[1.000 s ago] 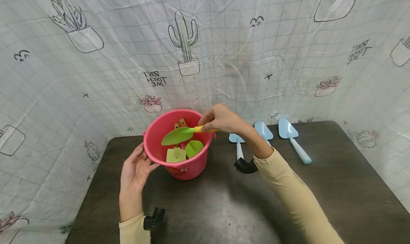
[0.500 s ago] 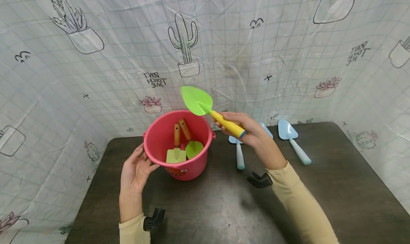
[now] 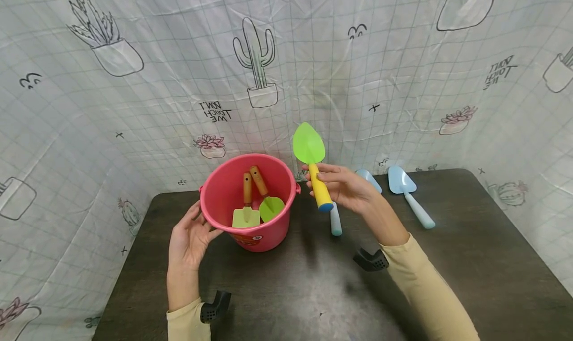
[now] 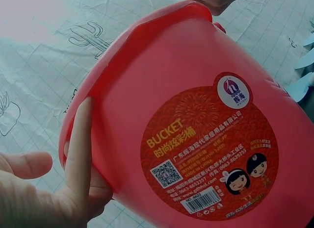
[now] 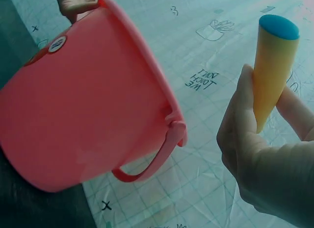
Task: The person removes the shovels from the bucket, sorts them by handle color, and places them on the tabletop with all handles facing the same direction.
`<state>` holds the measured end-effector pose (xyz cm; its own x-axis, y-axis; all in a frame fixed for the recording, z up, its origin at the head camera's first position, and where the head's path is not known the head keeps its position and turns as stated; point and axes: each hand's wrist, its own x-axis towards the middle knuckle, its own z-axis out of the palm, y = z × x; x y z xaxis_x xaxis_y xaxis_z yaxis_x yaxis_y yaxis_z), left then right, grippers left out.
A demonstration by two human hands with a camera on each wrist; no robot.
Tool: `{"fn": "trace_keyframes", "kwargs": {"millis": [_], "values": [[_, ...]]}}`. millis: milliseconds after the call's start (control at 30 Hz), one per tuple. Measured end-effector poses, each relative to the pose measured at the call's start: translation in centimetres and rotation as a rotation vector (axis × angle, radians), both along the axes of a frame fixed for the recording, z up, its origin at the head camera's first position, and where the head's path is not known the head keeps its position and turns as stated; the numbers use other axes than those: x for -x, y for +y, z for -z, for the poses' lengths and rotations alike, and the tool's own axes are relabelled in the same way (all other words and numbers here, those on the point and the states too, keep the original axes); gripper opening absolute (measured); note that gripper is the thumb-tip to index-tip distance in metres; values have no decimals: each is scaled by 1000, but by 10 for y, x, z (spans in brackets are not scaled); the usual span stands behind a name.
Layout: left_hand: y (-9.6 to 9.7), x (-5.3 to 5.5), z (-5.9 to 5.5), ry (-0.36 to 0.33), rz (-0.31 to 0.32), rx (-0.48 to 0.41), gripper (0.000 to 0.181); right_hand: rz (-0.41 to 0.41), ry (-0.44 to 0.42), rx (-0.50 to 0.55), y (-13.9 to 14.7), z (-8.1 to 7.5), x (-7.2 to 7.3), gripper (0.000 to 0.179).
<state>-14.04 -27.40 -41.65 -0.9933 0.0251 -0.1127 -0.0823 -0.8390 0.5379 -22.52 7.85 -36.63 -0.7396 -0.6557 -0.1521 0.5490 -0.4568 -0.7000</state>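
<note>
A pink plastic bucket stands at the back left of the table. My left hand holds its left side just under the rim, and one finger lies along the outer wall in the left wrist view. Inside the bucket are a pale green square-bladed shovel and a green trowel, both with wooden handles. To the bucket's right, my right hand grips a hand trowel by its yellow handle. Its bright green blade points up, and the blue handle end faces me.
Light blue trowels lie at the back right: one in full view, another partly behind my right hand, and a third with only its pale handle showing. A patterned cloth hangs behind the dark table.
My right hand has lifted the yellow-handled trowel out over the bucket's rim and moved it right, turning the blade upright. The left hand and bucket have stayed in place.
</note>
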Motion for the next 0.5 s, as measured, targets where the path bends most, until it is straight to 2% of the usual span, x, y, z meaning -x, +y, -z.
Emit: {"fn": "trace_keyframes", "kwargs": {"millis": [133,333,500], "values": [[0,-1,0,3,2,2,34,-7,5,-18,7,5,-8,43],[1,-2,1,1,1,-1,36,-19,15,-37,16,11,-18,45],[2,-3,1,11,3,-6,36,-4,22,-51,22,18,-21,35]]}}
